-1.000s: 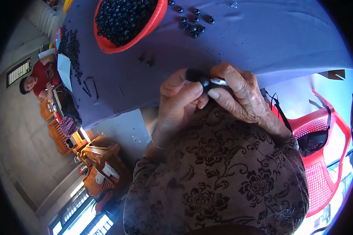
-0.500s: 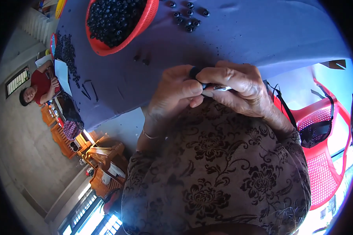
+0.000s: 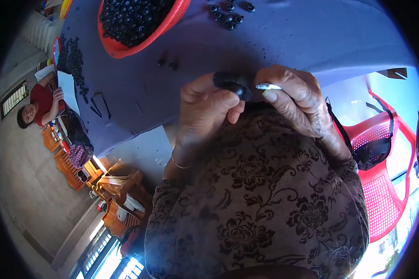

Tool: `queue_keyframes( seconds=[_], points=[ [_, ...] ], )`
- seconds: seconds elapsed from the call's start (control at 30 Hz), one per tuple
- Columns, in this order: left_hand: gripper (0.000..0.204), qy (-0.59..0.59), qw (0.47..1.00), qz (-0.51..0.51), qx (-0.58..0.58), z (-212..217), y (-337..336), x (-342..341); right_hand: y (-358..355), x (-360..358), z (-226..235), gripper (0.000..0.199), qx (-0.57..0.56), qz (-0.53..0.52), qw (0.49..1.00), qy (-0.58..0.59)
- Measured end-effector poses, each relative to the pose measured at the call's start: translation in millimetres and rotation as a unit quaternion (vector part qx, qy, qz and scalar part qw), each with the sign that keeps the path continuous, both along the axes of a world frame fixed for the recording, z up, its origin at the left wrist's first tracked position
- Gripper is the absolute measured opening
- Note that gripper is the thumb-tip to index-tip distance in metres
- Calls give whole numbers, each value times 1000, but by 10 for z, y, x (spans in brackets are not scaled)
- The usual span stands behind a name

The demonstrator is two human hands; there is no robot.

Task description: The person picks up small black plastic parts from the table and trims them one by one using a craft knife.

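Above the table's near edge, my left hand pinches a small round black part between thumb and index finger. A black covering wraps that index fingertip. Just right of it, my right hand is closed on a small, thin tool with a whitish, blade-like end; the rest of it is hidden in the fingers. A narrow gap separates the tool from the black part. Dark crumbs are scattered on the cloth beyond my hands.
A red basket heaped with round black parts stands far left. Several loose parts and two smaller pieces lie nearby. A person in red sits at left. A red chair with a black bag is at right.
My hands have drawn apart. The right hand with the tool has moved right, off the black part, which now shows more fully in my left fingers. The view has shifted slightly.
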State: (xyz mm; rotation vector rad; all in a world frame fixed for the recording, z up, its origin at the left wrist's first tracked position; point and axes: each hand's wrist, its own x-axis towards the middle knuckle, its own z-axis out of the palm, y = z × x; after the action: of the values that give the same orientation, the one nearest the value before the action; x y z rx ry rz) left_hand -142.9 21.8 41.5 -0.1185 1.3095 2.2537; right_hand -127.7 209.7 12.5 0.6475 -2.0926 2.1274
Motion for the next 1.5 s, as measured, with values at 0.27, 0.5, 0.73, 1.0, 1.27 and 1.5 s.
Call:
queue_keyframes(
  seconds=[0.27,0.5,0.73,1.0,1.27,1.5],
  points=[
    [26,166,984,39,-51,-63,-33,164,-96,109,28,16,32,17,998,49],
    [30,216,969,43,-113,11,10,232,-114,154,25,21,28,1,997,66],
    [31,224,959,20,-174,69,-19,258,-100,166,42,24,37,0,997,74],
    [31,246,947,17,-206,130,19,254,-85,147,-9,28,66,11,994,83],
    [29,244,947,11,-208,160,-22,215,-81,79,7,28,44,50,995,78],
    [31,307,907,1,-287,131,-90,205,-105,42,6,25,29,77,995,64]
  ],
)
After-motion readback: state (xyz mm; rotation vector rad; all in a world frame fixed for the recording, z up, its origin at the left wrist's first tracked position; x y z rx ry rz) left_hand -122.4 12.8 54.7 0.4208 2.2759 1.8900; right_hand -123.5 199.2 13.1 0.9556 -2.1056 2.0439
